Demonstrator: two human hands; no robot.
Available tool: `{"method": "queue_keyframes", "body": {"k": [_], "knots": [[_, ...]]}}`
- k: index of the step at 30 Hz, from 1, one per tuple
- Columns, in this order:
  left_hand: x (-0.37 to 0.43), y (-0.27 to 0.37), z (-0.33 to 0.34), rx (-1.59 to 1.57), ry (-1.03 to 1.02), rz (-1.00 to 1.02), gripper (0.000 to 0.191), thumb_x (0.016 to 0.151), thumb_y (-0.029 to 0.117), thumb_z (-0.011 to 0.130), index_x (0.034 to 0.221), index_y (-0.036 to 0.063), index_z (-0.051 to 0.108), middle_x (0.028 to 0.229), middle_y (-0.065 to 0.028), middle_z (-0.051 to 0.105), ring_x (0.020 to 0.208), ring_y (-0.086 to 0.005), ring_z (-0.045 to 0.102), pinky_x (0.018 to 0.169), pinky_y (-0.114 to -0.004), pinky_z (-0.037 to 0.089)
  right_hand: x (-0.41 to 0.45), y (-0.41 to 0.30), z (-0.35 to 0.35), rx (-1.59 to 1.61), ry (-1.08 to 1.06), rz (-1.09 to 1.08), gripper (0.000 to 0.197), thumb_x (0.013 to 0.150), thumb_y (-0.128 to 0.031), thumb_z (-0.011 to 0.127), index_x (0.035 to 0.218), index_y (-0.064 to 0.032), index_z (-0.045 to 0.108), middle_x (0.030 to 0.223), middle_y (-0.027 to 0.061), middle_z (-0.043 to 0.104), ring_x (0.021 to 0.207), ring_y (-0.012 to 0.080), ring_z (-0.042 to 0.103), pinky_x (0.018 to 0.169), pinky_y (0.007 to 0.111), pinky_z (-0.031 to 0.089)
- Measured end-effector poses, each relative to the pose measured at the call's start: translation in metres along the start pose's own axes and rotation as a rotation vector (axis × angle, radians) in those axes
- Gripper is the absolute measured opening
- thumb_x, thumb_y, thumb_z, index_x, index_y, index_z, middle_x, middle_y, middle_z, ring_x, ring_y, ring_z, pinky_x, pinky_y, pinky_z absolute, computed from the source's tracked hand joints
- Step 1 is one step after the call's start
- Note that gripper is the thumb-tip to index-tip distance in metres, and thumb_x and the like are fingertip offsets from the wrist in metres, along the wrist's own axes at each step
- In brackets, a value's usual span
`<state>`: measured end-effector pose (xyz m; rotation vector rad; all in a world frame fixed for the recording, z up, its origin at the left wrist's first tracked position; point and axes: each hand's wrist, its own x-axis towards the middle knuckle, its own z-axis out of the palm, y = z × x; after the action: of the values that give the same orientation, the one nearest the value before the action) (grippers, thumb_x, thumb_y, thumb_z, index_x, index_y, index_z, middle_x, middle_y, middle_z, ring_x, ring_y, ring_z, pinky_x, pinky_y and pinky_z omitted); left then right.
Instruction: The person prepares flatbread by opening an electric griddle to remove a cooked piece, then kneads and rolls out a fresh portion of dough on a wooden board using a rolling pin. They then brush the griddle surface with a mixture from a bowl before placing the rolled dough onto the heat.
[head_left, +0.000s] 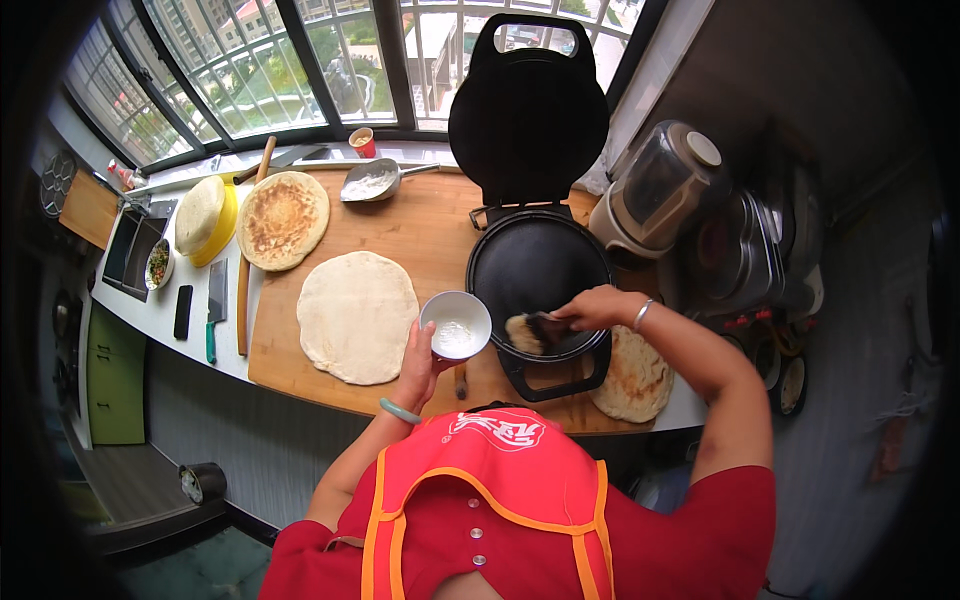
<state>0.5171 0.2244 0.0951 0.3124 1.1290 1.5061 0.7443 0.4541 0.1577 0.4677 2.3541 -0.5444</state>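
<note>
My left hand (420, 367) holds a small white bowl (454, 324) with a little whitish or glossy stuff at its bottom. In my right hand (592, 309) is a brush (527, 335) with pale bristles and a dark handle, low over the black plate of an electric griddle (540, 259). Whether the bristles touch the plate is hard to tell. The griddle's round black lid (530, 120) stands raised behind it. Left of the bowl, a rolled-out round of raw dough (358, 318) lies flat on a wooden board (375, 225).
Browned flatbreads lie at the board's left (283, 217) and by my right forearm (634, 375). A metal scoop with flour (371, 180) rests at the back. To the left are a long rolling pin (243, 307) and a green-handled cleaver (216, 300). A blender (652, 195) stands right of the griddle.
</note>
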Motion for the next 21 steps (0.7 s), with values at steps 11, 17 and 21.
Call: {"method": "queue_keyframes", "body": {"k": [11, 17, 21], "knots": [[0.002, 0.012, 0.011, 0.055, -0.031, -0.016, 0.049, 0.093, 0.039, 0.044, 0.133, 0.0134, 0.032, 0.127, -0.0115, 0.045, 0.113, -0.0278, 0.052, 0.082, -0.048, 0.052, 0.071, 0.052, -0.016, 0.363, 0.429, 0.575, 0.039, 0.087, -0.034, 0.046, 0.114, -0.0109, 0.061, 0.117, 0.0177, 0.058, 0.107, 0.0359, 0.055, 0.093, 0.044, 0.042], [0.003, 0.0, 0.005, 0.022, -0.064, -0.065, 0.048, 0.092, 0.039, 0.045, 0.132, 0.0149, 0.033, 0.127, -0.0105, 0.045, 0.112, -0.027, 0.052, 0.082, -0.047, 0.052, -0.018, 0.068, 0.011, 0.229, 0.254, 0.747, 0.039, 0.085, -0.032, 0.046, 0.104, -0.0041, 0.065, 0.105, 0.0194, 0.064, 0.096, 0.0352, 0.061, 0.084, 0.042, 0.048], [0.006, -0.008, 0.013, 0.004, -0.098, -0.079, 0.049, 0.092, 0.039, 0.045, 0.134, 0.0161, 0.031, 0.127, -0.0098, 0.045, 0.111, -0.0263, 0.054, 0.08, -0.045, 0.053, -0.057, 0.022, -0.008, 0.06, -0.044, 0.749, 0.036, 0.083, -0.031, 0.05, 0.103, -0.0064, 0.067, 0.1, 0.0175, 0.066, 0.091, 0.0324, 0.064, 0.08, 0.042, 0.049]]}}
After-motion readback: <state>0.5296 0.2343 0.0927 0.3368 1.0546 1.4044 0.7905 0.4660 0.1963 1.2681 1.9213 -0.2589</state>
